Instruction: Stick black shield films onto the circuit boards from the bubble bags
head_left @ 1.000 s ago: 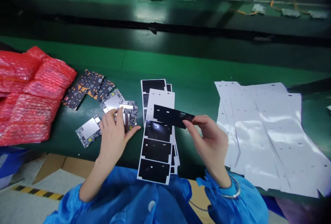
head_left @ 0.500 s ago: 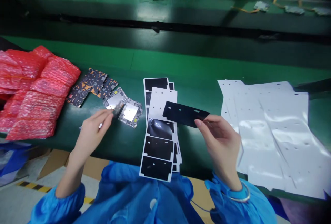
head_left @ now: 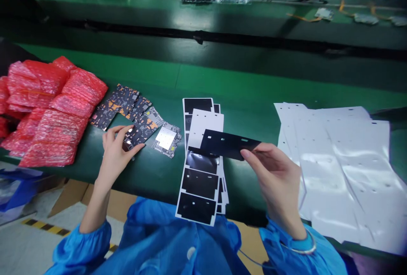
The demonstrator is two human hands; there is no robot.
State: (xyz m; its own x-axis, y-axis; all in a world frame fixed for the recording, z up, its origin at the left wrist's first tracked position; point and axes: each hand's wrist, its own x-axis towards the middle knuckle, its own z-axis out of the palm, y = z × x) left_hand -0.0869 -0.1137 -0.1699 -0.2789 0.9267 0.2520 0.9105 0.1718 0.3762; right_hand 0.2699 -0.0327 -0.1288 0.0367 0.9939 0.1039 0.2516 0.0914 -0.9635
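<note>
Left hand (head_left: pixel 117 158), half-curled at the near edge of the green tabletop (head_left: pixel 241 93), against a dark circuit board with orange patches (head_left: pixel 143 129); grip or mere touch hard to judge from this view. Right hand (head_left: pixel 276 177), closed in a pinch on a black film sheet (head_left: pixel 229 144), just above a stack of black-and-white die-cut sheets (head_left: pixel 200 160) at mid-tabletop. Toward the right edge, loose white sheets (head_left: pixel 337 173); left of the stack, a silver-shielded circuit board (head_left: pixel 165 138), further dark boards (head_left: pixel 119 101), and, near the left edge, red bubble-wrap bags (head_left: pixel 54 114).
</note>
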